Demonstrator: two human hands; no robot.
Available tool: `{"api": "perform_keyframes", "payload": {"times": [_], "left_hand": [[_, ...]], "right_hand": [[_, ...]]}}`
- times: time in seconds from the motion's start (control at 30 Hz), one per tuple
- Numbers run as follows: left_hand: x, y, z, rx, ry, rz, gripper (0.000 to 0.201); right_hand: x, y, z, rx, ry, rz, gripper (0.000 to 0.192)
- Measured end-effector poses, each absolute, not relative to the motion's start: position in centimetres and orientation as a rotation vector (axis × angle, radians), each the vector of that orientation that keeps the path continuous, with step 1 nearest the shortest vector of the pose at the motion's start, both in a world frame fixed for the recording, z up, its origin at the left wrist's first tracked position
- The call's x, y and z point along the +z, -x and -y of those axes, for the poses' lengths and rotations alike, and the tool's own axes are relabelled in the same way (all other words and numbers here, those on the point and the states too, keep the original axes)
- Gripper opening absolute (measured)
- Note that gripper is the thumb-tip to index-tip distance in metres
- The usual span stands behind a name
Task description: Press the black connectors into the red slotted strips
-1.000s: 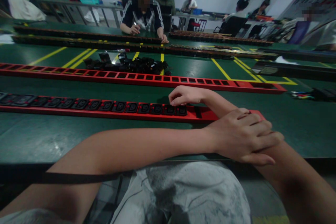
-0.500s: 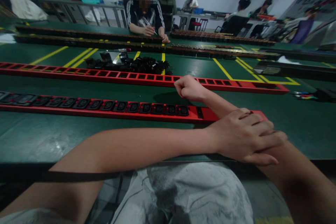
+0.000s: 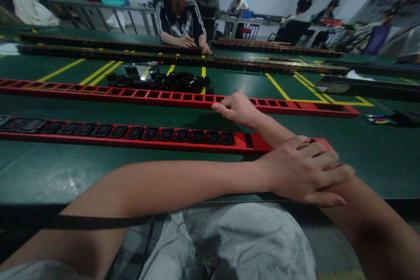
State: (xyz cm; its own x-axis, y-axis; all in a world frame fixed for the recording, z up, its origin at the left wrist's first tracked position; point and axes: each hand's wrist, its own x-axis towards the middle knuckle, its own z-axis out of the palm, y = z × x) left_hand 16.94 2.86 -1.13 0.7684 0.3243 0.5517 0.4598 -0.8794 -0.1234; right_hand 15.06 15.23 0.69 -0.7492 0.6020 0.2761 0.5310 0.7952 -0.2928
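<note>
Many black sockets [image 3: 166,134] sit in the near red bar [image 3: 241,141], cut off at left, with the curled right hand [image 3: 236,108], fingertips hidden, past it and the left hand [image 3: 305,170], fingers slightly spread, beside it.

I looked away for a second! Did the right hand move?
Yes: against the near red strip, the right hand has moved away, toward the far red strip.

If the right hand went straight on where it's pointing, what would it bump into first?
Probably the far red strip, just ahead. The right hand seems raised, though, so it might pass above that and meet the pile of black parts behind; its height is unclear.
</note>
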Motion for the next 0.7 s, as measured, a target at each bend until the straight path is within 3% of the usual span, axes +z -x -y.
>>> {"api": "perform_keyframes", "payload": {"times": [0.07, 0.23, 0.5, 0.63, 0.7], "left_hand": [[-1.12, -16.92, -2.83, -0.774, 2.712, 0.620, 0.055], [-1.09, -16.89, -2.81, -0.792, 2.707, 0.616, 0.054], [-1.20, -16.92, -2.87, -0.813, 2.701, 0.618, 0.054], [-1.18, -16.90, -2.79, -0.806, 2.688, 0.627, 0.054], [-1.13, -16.88, -2.75, -0.798, 2.690, 0.621, 0.054]], "right_hand": [[0.72, -14.90, -15.08, 0.247, 0.919, 2.664, 0.048], [0.51, -14.63, -15.07, 0.070, 0.974, 2.612, 0.024], [0.30, -14.83, -15.59, 0.268, 0.836, 2.490, 0.037], [0.15, -14.81, -15.62, 0.391, 0.643, 2.476, 0.020], [0.05, -14.82, -15.54, 0.394, 0.623, 2.448, 0.028]]}}
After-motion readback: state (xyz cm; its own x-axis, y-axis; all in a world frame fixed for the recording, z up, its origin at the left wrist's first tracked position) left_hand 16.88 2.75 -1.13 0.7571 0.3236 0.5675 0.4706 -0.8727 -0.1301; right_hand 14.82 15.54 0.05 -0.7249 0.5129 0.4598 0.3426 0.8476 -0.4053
